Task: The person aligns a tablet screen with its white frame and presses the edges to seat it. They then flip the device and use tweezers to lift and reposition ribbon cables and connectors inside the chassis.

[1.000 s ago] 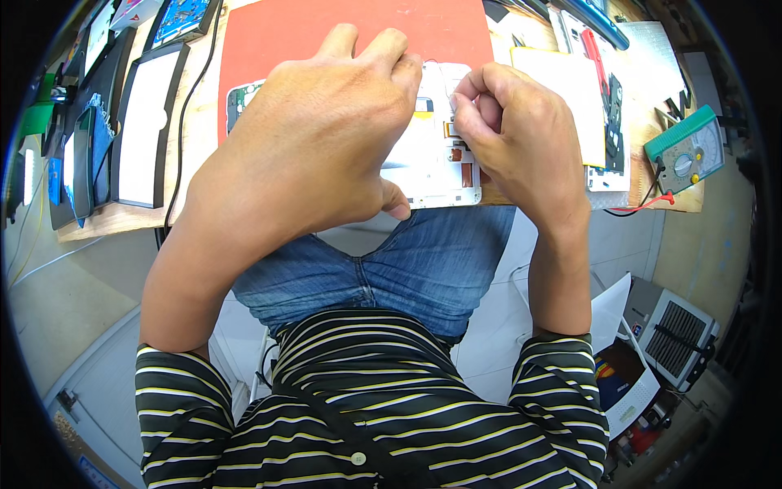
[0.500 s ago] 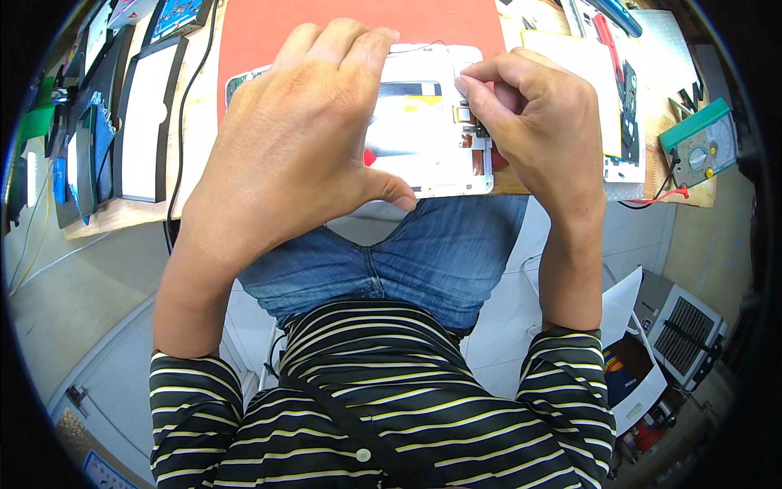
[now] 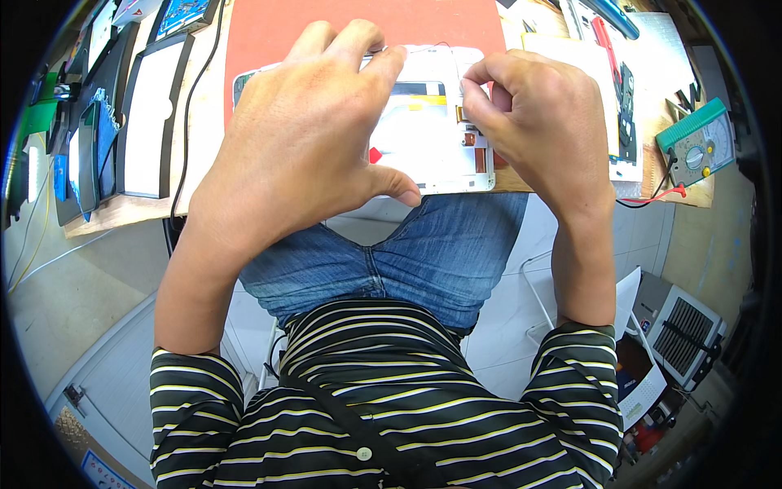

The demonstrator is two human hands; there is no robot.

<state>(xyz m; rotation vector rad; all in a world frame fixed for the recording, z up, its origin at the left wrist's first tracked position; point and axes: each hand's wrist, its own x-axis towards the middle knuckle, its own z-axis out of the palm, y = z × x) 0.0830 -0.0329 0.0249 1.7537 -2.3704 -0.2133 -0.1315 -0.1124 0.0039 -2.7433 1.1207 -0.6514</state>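
A white, opened tablet (image 3: 444, 151) lies on the near part of the red mat, its inner parts showing. My left hand (image 3: 305, 134) spans it, thumb at the near edge and fingers toward the far edge, steadying it. That hand covers most of the tablet's left half. Over the right end of the tablet, my right hand (image 3: 538, 110) is closed in a pinch of thumb and index finger. What sits between those fingertips, if anything, is too small to make out. Beside them are small brown and dark components (image 3: 470, 140).
The red mat (image 3: 366, 20) covers the middle of the wooden bench. To the left stand a white panel in a dark frame (image 3: 147, 122) and a black cable (image 3: 190, 106). On the right are a second opened device (image 3: 626, 114) and a green-topped analog multimeter (image 3: 697, 147) with leads.
The tablet and my left hand have shifted slightly right. My right wrist has moved a little to the right, its fingers still pinched over the tablet's right end.
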